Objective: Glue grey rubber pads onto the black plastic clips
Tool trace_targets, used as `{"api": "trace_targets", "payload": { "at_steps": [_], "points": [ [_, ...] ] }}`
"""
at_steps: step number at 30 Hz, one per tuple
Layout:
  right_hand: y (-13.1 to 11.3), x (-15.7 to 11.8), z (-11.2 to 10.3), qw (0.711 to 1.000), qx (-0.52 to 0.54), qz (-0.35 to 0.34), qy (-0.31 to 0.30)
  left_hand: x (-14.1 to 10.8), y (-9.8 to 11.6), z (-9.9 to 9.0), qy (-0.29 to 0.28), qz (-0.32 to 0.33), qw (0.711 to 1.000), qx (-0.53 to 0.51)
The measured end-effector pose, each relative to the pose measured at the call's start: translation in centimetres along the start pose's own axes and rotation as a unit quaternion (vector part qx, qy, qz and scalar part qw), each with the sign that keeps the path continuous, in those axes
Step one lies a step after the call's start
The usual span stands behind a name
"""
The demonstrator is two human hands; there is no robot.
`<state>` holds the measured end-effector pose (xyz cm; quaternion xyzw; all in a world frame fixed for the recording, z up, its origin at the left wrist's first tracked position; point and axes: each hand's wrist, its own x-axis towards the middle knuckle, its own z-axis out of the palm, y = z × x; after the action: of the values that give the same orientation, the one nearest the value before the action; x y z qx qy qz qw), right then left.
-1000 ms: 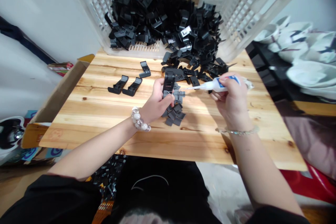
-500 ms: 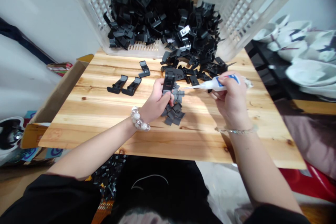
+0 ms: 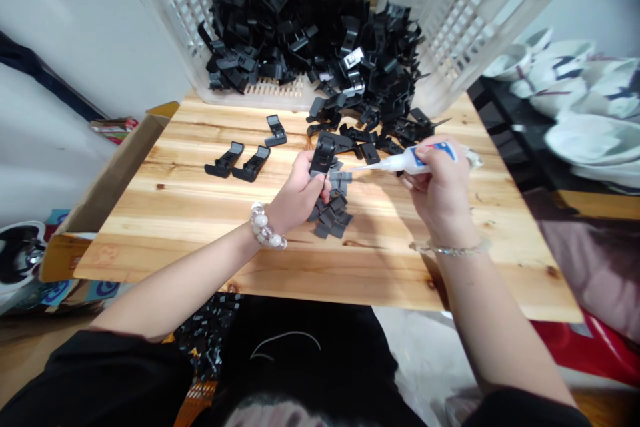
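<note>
Between thumb and fingers, my left hand (image 3: 300,193) grips a black plastic clip (image 3: 323,155), tilted up over the table. My right hand (image 3: 440,180) is closed around a white glue bottle (image 3: 411,161) with a blue-and-red label. Its long thin nozzle points left, the tip a short way right of the clip and apart from it. Below and beside the clip lies a pile of small dark grey square pads (image 3: 333,217), partly hidden by my left fingers. Three black clips lie to the left, one of them a separate clip (image 3: 275,131) farther back.
A white plastic basket (image 3: 430,73) heaped with black clips (image 3: 300,27) stands at the back of the wooden table (image 3: 190,227), some spilling out in front. White bowls (image 3: 585,133) sit on a dark shelf at right. A cardboard box (image 3: 110,180) stands left.
The clip in my left hand has tilted slightly. My right hand and the glue bottle have stayed nearly still.
</note>
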<state>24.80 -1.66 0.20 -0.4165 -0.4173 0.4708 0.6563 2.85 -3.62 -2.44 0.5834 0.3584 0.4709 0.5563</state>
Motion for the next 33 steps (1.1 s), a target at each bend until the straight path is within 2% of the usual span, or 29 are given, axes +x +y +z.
{"api": "trace_targets", "payload": {
  "at_steps": [33],
  "points": [
    [-0.77,-0.37,0.22,0.999,-0.031,-0.023,-0.002,-0.04,0.72,0.34,0.000,-0.019,1.000,-0.002]
  ]
}}
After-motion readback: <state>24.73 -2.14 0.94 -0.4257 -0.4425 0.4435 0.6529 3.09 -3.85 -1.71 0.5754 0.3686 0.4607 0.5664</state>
